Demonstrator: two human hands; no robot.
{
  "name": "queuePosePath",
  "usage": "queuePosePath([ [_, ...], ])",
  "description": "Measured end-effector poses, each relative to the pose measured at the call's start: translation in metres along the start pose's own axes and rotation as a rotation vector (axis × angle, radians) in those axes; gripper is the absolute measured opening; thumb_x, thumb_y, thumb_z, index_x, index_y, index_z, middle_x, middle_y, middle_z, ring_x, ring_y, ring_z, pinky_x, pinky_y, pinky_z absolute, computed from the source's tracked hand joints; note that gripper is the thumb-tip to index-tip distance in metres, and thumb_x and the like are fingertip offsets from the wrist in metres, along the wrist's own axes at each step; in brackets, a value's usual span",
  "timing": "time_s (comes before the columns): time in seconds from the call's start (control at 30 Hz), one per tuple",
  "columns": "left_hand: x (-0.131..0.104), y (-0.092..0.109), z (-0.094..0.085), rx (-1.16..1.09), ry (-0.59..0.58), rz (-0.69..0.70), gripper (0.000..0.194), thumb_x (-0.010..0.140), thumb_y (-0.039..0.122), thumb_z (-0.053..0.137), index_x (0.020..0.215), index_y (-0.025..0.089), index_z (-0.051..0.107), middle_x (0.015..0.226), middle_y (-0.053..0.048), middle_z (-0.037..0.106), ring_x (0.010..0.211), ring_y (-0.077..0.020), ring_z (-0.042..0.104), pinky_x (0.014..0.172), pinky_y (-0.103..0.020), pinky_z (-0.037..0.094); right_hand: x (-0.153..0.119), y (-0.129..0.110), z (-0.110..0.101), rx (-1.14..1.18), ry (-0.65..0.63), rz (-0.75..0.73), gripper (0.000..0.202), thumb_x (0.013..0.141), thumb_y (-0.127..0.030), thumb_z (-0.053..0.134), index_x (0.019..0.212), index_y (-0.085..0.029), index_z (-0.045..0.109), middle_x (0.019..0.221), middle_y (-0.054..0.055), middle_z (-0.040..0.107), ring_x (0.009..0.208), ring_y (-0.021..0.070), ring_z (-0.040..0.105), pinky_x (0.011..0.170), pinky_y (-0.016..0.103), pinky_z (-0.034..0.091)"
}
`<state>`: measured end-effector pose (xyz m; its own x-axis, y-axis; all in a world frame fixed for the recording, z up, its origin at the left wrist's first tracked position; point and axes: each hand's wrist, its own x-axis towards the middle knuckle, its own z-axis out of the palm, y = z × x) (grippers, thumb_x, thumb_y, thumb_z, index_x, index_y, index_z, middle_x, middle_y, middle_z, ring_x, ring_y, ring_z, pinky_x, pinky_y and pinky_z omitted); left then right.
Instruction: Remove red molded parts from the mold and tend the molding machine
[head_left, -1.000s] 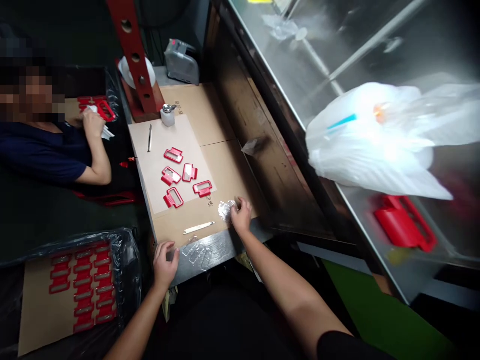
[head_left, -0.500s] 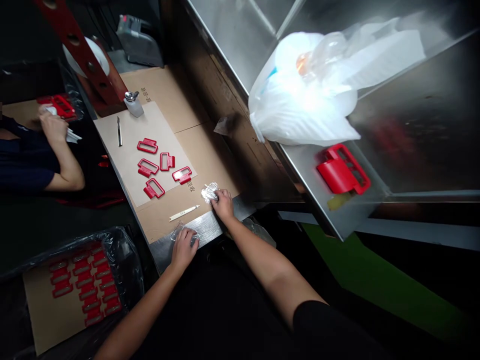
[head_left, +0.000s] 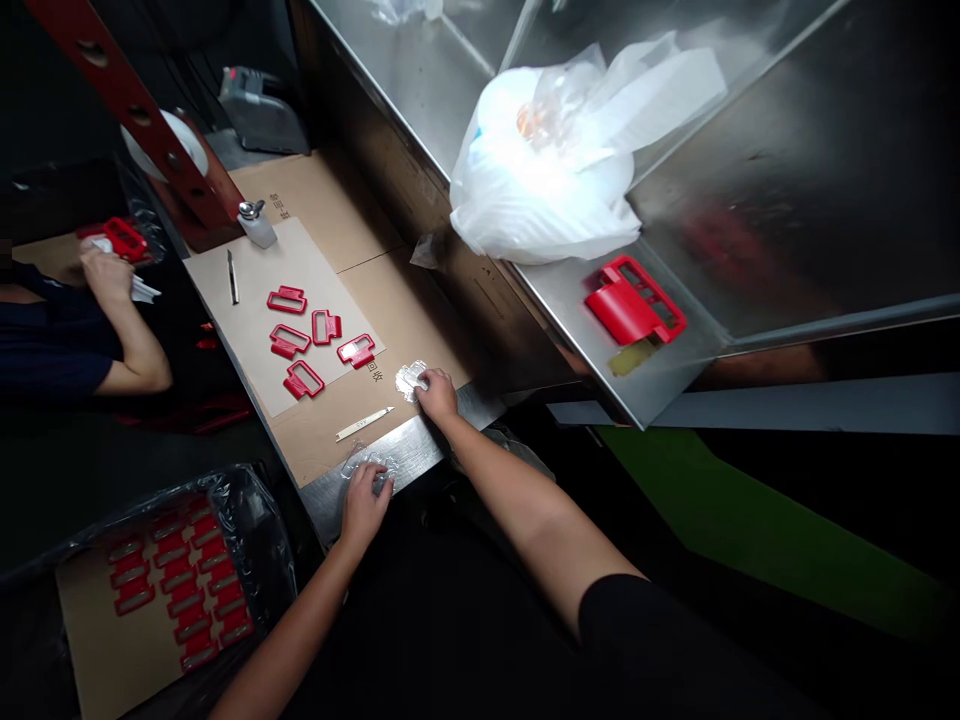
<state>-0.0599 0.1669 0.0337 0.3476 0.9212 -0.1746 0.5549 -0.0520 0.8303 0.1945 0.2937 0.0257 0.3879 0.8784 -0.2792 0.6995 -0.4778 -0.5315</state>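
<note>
My right hand [head_left: 438,395] is at the edge of a pile of shiny, clear-looking small pieces [head_left: 410,381] on the cardboard, its fingers bent together against it. Whatever is pinched there is too small to make out. My left hand [head_left: 365,502] rests at the metal front edge, thumb apart from the fingers. Just beyond its fingertips lie loose transparent plastic pieces [head_left: 367,459]. A pale craft knife [head_left: 364,424] lies between both hands. Farther back, several red plastic frames [head_left: 301,380] with oblong openings are spread over a paper sheet [head_left: 274,395].
A pump bottle [head_left: 257,226] and another knife [head_left: 232,278] are at the back. On the raised metal shelf at right are a white plastic bag [head_left: 551,170] and a red part [head_left: 637,300]. A lined box [head_left: 176,585] of red parts stands lower left. A co-worker's hand [head_left: 109,272] holds a white cloth.
My right hand has drawn back slightly from over the pile to its near edge. My left hand has barely moved. The view has shifted, so the shelf and bag appear farther left.
</note>
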Motion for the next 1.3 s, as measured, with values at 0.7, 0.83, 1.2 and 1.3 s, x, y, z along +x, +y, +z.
queuePosePath([
  [0.7,0.033,0.054,-0.033,-0.439,0.023,-0.165,0.035,0.092,0.049,0.065,0.110,0.019,0.067,0.107,-0.011,0.072,0.089,-0.0227,0.067,0.080,-0.037,0.056,-0.073,-0.042,-0.069,0.762,-0.257,0.124,0.037,0.078,-0.041,0.085,0.098,-0.013,0.071,0.081,0.001,0.069,0.072,0.0145,0.066,0.072,0.031,0.056],
  [0.83,0.042,0.126,-0.034,-0.643,-0.067,-0.089,0.044,0.094,0.055,0.061,0.115,0.018,0.068,0.104,-0.010,0.073,0.089,-0.0214,0.069,0.081,-0.034,0.058,-0.156,-0.039,-0.124,0.987,-0.293,0.074,0.053,0.063,-0.037,0.091,0.108,-0.016,0.073,0.084,0.001,0.069,0.073,0.0146,0.066,0.072,0.030,0.055],
  [1.2,-0.065,0.263,0.043,-0.543,-0.285,0.070,0.035,0.079,0.060,0.076,0.095,0.029,0.077,0.088,-0.004,0.076,0.080,-0.0263,0.071,0.072,-0.037,0.060,-0.344,0.063,-0.185,1.271,0.282,0.182,0.061,0.058,-0.057,0.093,0.097,-0.017,0.067,0.067,-0.003,0.063,0.049,0.0109,0.055,0.043,0.023,0.045],
  [1.3,-0.094,0.267,0.093,-0.417,-0.405,0.019,0.033,0.078,0.069,0.067,0.099,0.045,0.077,0.101,-0.002,0.080,0.099,-0.0372,0.075,0.080,-0.050,0.063,-0.397,0.117,-0.188,1.413,0.435,0.307,0.065,0.046,-0.055,0.098,0.089,-0.017,0.067,0.063,-0.004,0.064,0.043,0.0104,0.054,0.042,0.023,0.044],
])
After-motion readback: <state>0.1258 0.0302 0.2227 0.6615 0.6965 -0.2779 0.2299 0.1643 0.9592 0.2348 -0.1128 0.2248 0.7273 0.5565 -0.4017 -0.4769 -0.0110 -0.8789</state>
